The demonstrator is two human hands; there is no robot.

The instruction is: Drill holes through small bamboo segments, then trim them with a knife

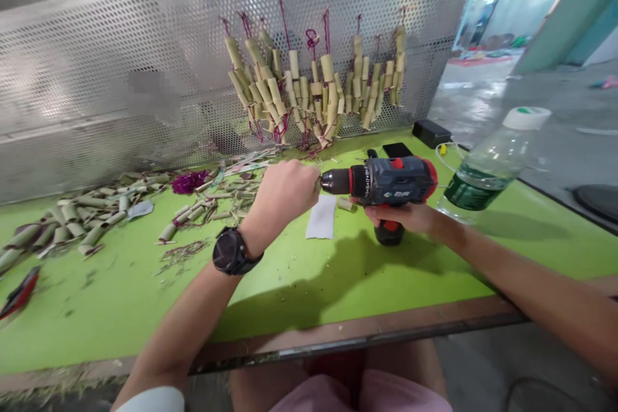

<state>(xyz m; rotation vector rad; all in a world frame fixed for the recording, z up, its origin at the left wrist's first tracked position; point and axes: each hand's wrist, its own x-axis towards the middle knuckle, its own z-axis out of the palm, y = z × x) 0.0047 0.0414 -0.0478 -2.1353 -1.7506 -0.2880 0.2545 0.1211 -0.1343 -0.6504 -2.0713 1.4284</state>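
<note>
My right hand (403, 215) is wrapped round the grip of a dark grey and red cordless drill (398, 180), its chuck pointing left. Closed in a fist, my left hand (290, 190) is right at the chuck's front end. What its fingers hold is hidden, as is the tip of any bit. A black watch (232, 251) is on the left wrist. Below the chuck, a white paper slip (321, 217) and a short bamboo piece (346, 205) lie on the green tabletop (299, 296).
Strung bamboo pieces (331, 93) hang on a perforated metal panel (193, 32). Cut bamboo tubes (70, 211) and purple string (190, 181) lie to the left, with red-handled pliers (22, 293). A water bottle (487, 170), black phone (396, 150) and black box (431, 133) are on the right.
</note>
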